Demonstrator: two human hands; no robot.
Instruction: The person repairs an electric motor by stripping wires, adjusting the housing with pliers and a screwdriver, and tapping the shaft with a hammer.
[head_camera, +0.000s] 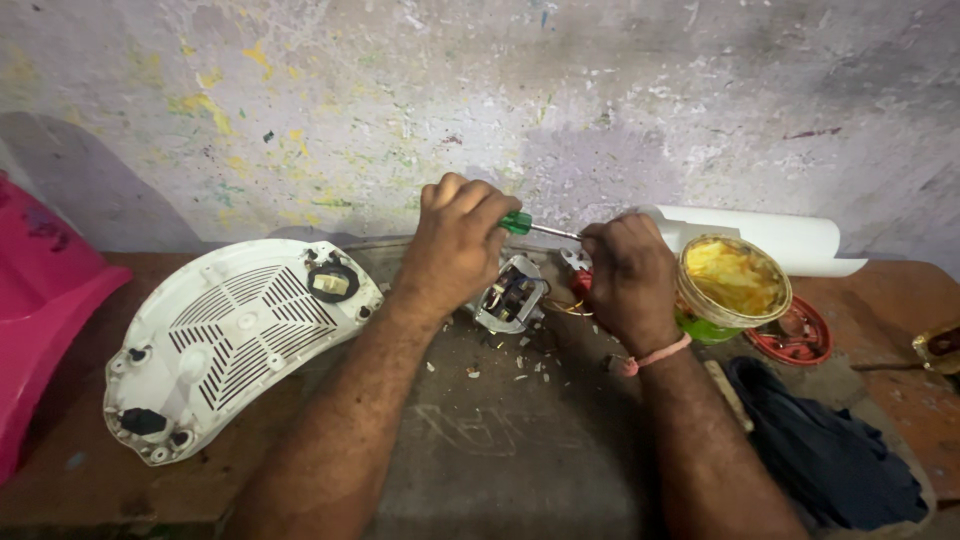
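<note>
Two forearms are seen reaching from the near edge over the desk (500, 470), whose middle is covered by a grey, scratched sheet strewn with small pale chips. A dark cloth (830, 455) is crumpled at the near right, just beside the right forearm, and a pink band is worn on that wrist. At the near left a white vented cover (225, 335) is laid flat, with a round dark fitting at its far end. A pink plastic part (40, 290) is seen at the left edge.

Farther in, the left hand (455, 245) is closed around a green-handled screwdriver (520, 223), whose shaft is pointed right toward the right hand (625, 275). The right hand is closed on something small and red, mostly hidden by the fingers. Between and under the hands a small grey switch block (512, 297) with dark contacts and wires is rested on the desk, partly covered by the left hand.

Right of the right hand, touching it, an open green tin (735, 285) of yellow paste is stood; a red lid (800, 335) is lain beside it. Behind the tin a white roll (770, 240) is laid against the wall (500, 100), which is grey-white, scuffed and flecked with yellow and green paint.
</note>
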